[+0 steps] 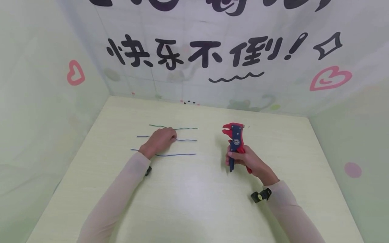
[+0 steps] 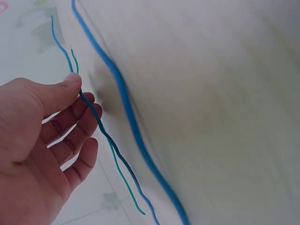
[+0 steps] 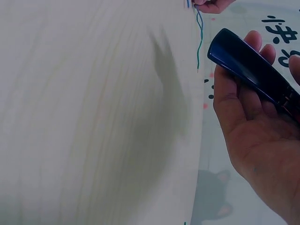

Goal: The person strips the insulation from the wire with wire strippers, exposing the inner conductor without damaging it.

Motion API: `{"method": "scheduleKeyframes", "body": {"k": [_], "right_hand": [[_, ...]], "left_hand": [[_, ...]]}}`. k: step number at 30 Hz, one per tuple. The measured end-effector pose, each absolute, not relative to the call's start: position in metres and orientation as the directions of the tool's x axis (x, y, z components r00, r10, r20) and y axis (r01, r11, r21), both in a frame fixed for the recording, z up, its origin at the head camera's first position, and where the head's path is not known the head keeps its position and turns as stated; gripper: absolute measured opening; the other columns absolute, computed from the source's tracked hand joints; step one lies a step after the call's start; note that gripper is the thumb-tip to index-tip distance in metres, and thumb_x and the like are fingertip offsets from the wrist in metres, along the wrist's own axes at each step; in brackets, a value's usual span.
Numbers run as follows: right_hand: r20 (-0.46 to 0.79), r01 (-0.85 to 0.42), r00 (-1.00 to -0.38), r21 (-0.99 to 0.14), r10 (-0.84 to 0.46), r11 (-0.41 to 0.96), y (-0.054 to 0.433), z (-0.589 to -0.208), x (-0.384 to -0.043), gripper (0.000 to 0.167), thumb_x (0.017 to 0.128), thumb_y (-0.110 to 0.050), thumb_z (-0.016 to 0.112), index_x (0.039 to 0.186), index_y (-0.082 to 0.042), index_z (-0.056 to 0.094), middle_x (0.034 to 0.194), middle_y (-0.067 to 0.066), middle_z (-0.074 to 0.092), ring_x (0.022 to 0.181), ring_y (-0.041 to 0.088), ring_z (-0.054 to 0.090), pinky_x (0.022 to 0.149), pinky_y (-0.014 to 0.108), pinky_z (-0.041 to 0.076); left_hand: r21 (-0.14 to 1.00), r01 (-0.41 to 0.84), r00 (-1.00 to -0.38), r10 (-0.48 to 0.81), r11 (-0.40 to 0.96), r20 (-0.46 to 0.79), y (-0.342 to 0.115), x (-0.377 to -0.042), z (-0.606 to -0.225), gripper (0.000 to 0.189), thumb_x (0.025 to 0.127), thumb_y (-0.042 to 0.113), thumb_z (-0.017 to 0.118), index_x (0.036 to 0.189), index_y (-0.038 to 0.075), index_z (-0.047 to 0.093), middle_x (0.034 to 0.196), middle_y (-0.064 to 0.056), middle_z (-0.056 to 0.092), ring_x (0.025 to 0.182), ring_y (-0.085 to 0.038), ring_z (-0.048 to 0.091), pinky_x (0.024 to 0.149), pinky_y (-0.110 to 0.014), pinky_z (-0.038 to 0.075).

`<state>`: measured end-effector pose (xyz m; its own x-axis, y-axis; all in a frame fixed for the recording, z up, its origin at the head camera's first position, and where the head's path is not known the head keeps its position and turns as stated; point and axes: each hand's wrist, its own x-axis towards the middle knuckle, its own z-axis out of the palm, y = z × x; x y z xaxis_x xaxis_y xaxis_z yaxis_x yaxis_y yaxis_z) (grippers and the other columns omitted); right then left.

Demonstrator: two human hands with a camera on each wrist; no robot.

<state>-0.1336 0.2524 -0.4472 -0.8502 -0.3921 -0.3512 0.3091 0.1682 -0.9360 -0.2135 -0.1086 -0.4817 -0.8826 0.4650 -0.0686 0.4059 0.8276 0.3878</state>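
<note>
On the table lie three thin wires side by side: a green wire (image 1: 188, 128) at the back, a blue wire (image 1: 188, 140) in the middle and another blue wire (image 1: 176, 155) nearest the front. My left hand (image 1: 159, 140) lies across them and pinches the middle blue wire between thumb (image 2: 72, 82) and fingertips. In my right hand (image 1: 250, 161) I grip a red and blue wire stripper (image 1: 236, 131) by its handles, above the table. Its head points away from me and the red jaws face left. In the right wrist view a dark blue handle (image 3: 241, 58) shows.
The pale wooden table (image 1: 170, 202) is enclosed by a printed cloth (image 1: 194, 84) at the back and sides. A tiny scrap (image 1: 249, 127) lies just right of the wire stripper's head. Dark camera straps (image 1: 261, 195) sit on the wrists.
</note>
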Motion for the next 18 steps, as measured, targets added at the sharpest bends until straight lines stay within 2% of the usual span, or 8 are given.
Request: {"method": "scheduleKeyframes", "body": {"k": [4, 11, 18], "right_hand": [[-0.356, 0.316, -0.849, -0.935, -0.391, 0.163, 0.251, -0.447, -0.134, 0.045, 0.1, -0.017, 0.058, 0.125, 0.015, 0.039, 0.094, 0.007, 0.068, 0.087, 0.023, 0.071, 0.088, 0.035, 0.056], [-0.356, 0.321, -0.841, -0.935, -0.408, 0.154, 0.249, -0.45, -0.135, 0.047, 0.099, -0.017, 0.06, 0.126, 0.015, 0.038, 0.097, 0.012, 0.068, 0.088, 0.023, 0.07, 0.088, 0.035, 0.056], [-0.36, 0.325, -0.834, -0.933, -0.419, 0.156, 0.243, -0.452, -0.135, 0.046, 0.099, -0.017, 0.059, 0.126, 0.014, 0.038, 0.097, 0.014, 0.068, 0.088, 0.024, 0.069, 0.088, 0.036, 0.056]], "left_hand": [[0.42, 0.403, -0.881, 0.469, 0.813, -0.063, -0.108, -0.215, -0.479, 0.008, 0.101, 0.014, 0.058, 0.099, 0.012, 0.066, 0.092, 0.0, 0.064, 0.08, -0.019, 0.053, 0.08, -0.033, 0.048], [0.481, 0.42, -0.872, 0.49, 0.769, -0.021, -0.105, -0.215, -0.47, 0.007, 0.103, 0.013, 0.053, 0.101, 0.012, 0.059, 0.094, -0.002, 0.057, 0.086, -0.019, 0.051, 0.078, -0.032, 0.044], [0.514, 0.453, -0.855, 0.519, 0.728, 0.019, -0.094, -0.21, -0.452, 0.005, 0.102, 0.012, 0.054, 0.1, 0.009, 0.058, 0.093, -0.002, 0.054, 0.087, -0.018, 0.051, 0.075, -0.03, 0.042]]}}
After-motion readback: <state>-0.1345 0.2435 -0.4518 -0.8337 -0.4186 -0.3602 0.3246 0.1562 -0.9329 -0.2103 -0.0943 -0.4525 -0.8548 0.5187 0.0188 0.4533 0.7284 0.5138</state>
